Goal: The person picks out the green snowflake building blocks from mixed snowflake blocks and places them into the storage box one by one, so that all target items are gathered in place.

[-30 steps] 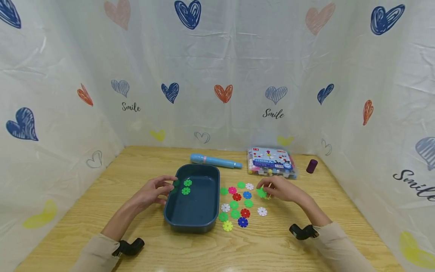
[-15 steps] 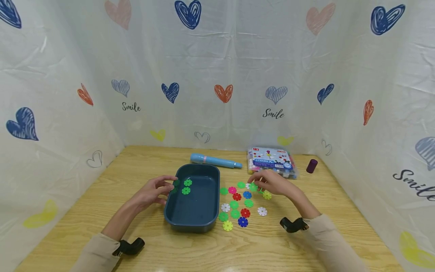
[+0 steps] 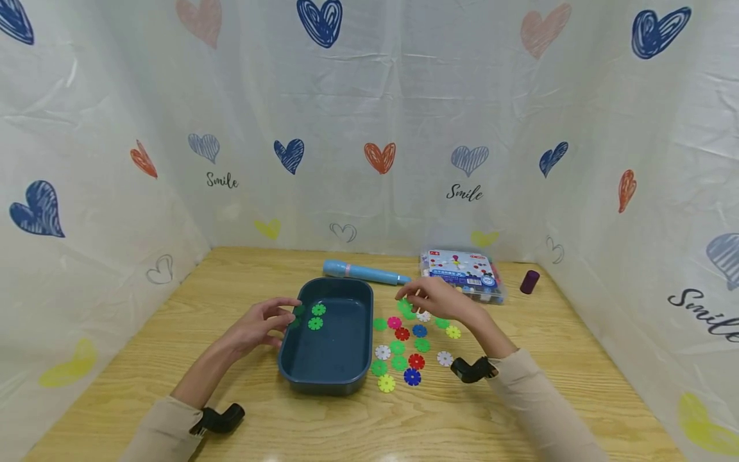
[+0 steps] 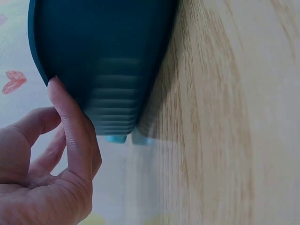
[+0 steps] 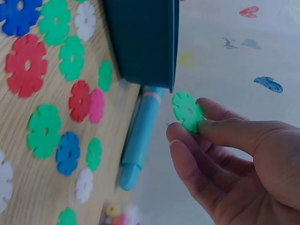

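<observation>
A green flower-shaped disc is pinched between the thumb and fingers of my right hand, raised over the far part of the loose discs. In the right wrist view the disc stands tilted with its round centre hole showing. At the left side of the dark blue-green tub, my left hand holds the rim, one digit lying along the outer wall in the left wrist view. Two green discs lie on the tub's floor near that side.
Several loose discs, among them a red disc, a dark blue disc and a yellow disc, lie right of the tub. Behind stand a light-blue tube, a clear-lidded box of coloured parts and a dark purple cylinder.
My right hand has lifted the green disc from the right of the pile and carried it left and up. A yellow disc formerly covered now shows. The left hand stays at the rim.
</observation>
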`<state>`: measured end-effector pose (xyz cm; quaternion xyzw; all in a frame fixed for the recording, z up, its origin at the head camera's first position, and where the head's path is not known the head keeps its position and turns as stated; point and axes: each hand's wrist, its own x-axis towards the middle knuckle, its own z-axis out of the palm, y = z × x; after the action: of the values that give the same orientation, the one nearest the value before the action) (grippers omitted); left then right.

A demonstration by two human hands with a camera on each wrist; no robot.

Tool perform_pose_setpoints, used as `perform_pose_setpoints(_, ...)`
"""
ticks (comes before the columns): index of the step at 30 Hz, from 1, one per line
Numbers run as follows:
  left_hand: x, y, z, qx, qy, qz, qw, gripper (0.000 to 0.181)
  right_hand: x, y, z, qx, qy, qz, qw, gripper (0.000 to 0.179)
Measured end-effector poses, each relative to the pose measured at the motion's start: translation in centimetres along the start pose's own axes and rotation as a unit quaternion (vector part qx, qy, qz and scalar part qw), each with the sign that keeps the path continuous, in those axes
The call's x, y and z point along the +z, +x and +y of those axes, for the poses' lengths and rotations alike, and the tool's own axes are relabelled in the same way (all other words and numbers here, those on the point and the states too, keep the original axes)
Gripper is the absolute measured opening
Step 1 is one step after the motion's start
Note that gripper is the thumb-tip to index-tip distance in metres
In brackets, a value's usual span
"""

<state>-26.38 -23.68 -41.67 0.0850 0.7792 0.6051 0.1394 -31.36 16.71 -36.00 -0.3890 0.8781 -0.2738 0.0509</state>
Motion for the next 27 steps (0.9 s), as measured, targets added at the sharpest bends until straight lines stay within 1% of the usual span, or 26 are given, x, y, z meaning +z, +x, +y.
perform_pose_setpoints(3,0.0,0.0,0.1,-0.001,0.002,0.001,1.0000,0.054,0.0,0.8,-0.6,-0.007,-0.003,-0.002,1.0000,0.024)
perform_pose_setpoints(9,0.0,0.0,0.1,-0.002,0.000,0.001,1.0000,0.055,0.4,2.6,-1.9,0.005,0.016,-0.018,0.9997,0.026)
perform_pose_setpoints(15,-0.1,0.0,0.0,0.000,-0.001,-0.001,1.0000,0.055,1.0,4.3,-3.2,0.006,0.015,-0.025,0.9996,0.026)
perform_pose_setpoints(22,-0.1,0.0,0.0,-0.002,-0.002,0.001,1.0000,0.055,1.6,6.4,-4.1,0.006,0.016,-0.025,0.9996,0.026)
perform_pose_setpoints(27,-0.1,0.0,-0.1,-0.004,-0.002,0.004,1.0000,0.055,2.0,7.9,-4.7,0.006,0.032,-0.032,0.9989,0.027)
